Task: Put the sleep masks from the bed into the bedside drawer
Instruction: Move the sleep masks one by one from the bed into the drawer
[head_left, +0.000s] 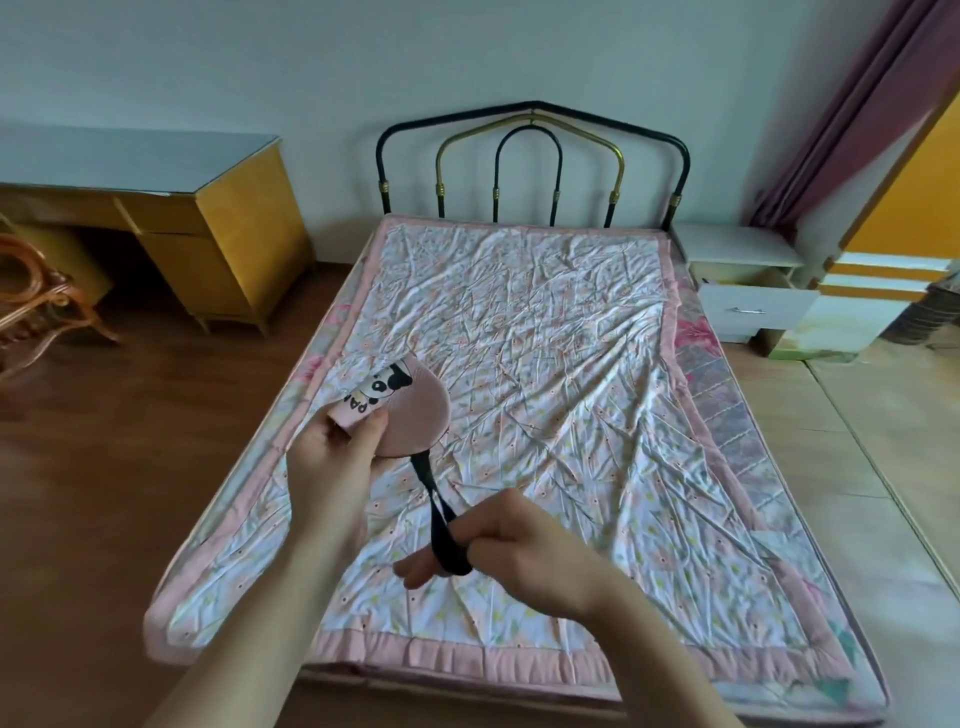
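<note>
Above the near left part of the bed (545, 322), the person holds a pink sleep mask (410, 410) with a panda print clear of the crumpled floral quilt (519, 364). The left hand (332, 457) pinches the mask's near edge between thumb and fingers. The right hand (498, 545) is closed around the black elastic strap (436, 509), which runs taut from the mask down to it and seems looped over the fingers, though the loop is partly hidden. At the far right, beside the metal headboard (535, 156), stands a white bedside table (748, 275) with its drawer (753, 312) pulled open. A yellow desk (218, 218) stands far left.
</note>
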